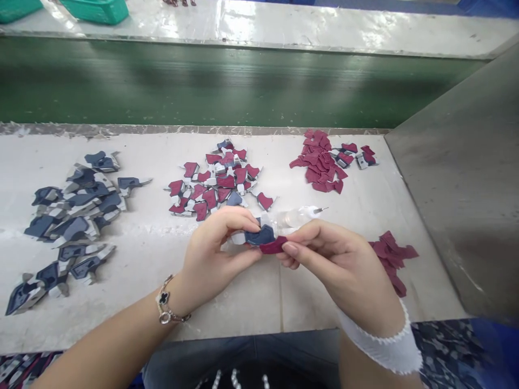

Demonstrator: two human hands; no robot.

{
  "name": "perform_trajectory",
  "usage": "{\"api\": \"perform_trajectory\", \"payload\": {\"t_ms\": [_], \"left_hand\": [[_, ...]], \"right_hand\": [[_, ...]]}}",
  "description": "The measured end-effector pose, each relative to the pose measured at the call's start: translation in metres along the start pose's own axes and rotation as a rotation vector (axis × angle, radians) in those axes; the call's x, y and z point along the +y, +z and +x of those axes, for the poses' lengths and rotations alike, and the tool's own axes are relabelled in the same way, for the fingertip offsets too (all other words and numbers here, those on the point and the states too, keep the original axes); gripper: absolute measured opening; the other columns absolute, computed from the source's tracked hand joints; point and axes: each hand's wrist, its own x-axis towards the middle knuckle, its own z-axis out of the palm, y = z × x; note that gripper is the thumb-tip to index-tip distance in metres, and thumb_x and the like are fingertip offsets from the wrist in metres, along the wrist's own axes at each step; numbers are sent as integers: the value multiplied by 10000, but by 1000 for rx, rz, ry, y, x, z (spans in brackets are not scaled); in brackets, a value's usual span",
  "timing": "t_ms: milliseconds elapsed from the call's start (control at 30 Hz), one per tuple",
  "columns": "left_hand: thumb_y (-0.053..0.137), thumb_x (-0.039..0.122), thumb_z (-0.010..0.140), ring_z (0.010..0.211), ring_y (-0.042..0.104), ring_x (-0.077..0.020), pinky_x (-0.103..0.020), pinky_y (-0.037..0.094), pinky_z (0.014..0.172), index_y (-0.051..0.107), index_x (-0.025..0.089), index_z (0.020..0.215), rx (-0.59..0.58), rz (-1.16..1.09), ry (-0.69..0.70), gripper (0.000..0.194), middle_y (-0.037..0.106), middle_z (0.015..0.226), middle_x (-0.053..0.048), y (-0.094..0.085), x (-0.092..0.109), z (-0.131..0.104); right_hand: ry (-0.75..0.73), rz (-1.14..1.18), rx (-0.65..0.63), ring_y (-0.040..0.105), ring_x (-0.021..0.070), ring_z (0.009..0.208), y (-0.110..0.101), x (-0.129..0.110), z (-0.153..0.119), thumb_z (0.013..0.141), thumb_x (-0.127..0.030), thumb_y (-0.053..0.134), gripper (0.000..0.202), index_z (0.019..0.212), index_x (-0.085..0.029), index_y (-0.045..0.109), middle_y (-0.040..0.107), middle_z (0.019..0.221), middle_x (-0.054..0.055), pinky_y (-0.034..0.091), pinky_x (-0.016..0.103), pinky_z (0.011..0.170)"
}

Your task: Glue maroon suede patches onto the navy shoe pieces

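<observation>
Pinching a thin, curved maroon piece (271, 246) with my right hand (344, 262), grip nearly closed, at four o'clock to the blue-and-white plastic piece (261, 235) clasped in my left hand (213, 246), I could drop it if that pinch slips.

This looks to be a workshop, maybe a small factory place. On the long pale table (150, 302) there are piles of same small maroon pieces (318, 159) and blue-grey parts (83, 194), with a needle-tipped bottle (300, 217). Behind runs a green strip (227, 86), and green plastic baskets (101, 11) stand beyond.
</observation>
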Motion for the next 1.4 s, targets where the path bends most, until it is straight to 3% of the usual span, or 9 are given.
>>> {"api": "perform_trajectory", "payload": {"t_ms": [100,433,533,733,900,1000,1100,1267,1400], "left_hand": [[811,167,810,955,672,-179,-348,605,827,619,249,1017,2,37,39,294,692,981,-27,0,2,0],[846,199,783,949,696,-180,-349,622,854,632,260,1045,2,87,100,343,703,1014,-25,-1,3,-1],[838,176,789,937,698,-171,-335,621,847,637,253,1037,4,79,112,328,708,1008,-20,-1,3,0],[824,107,779,906,694,-144,-280,618,825,643,212,1022,16,79,203,321,708,991,-29,-2,5,3],[790,110,801,872,697,-155,-299,627,772,632,223,998,35,48,210,276,698,974,-32,-5,6,3],[785,125,807,880,688,-168,-323,621,758,627,233,976,31,-11,144,255,682,975,-36,-6,5,1],[798,107,787,936,674,-174,-302,611,766,609,221,952,0,-140,12,275,655,1023,-47,-5,5,-1],[807,142,790,770,651,-133,-238,579,648,570,213,954,-90,-296,-297,297,623,879,-6,-4,10,-4],[842,138,758,694,608,-85,-180,559,634,567,205,880,-76,-337,-329,308,573,779,38,-5,14,-4]], "right_hand": [[45,85,2,688,130,636,4,-2,5,841,-327,803,176,771,-224,678,738,690,-9,577,222,606],[84,143,-40,600,84,645,5,-4,12,777,-213,856,206,763,-207,650,650,692,-52,479,171,598],[64,149,-59,574,68,663,5,-4,12,812,-214,831,202,830,-221,630,623,717,-72,449,159,606],[-12,-30,-61,612,130,878,9,-2,6,965,-399,658,146,1050,-283,632,639,933,-29,500,249,770],[-140,-255,-58,626,119,908,17,-6,0,1009,-331,581,194,1198,-303,614,664,1063,-40,511,254,809],[-286,-441,-33,634,98,987,22,-9,-5,1036,-242,515,294,1324,-279,566,678,1145,-43,490,222,873],[-378,-617,27,621,135,1073,26,-11,-10,1041,-181,469,347,1376,-188,558,688,1146,11,479,252,929],[-530,-920,34,612,250,922,28,-11,-13,1000,-65,432,416,1395,-83,559,669,1010,105,535,401,784],[-594,-955,-45,581,267,950,22,-11,-12,995,-42,416,427,1405,-29,533,667,1030,127,521,439,846]]}}
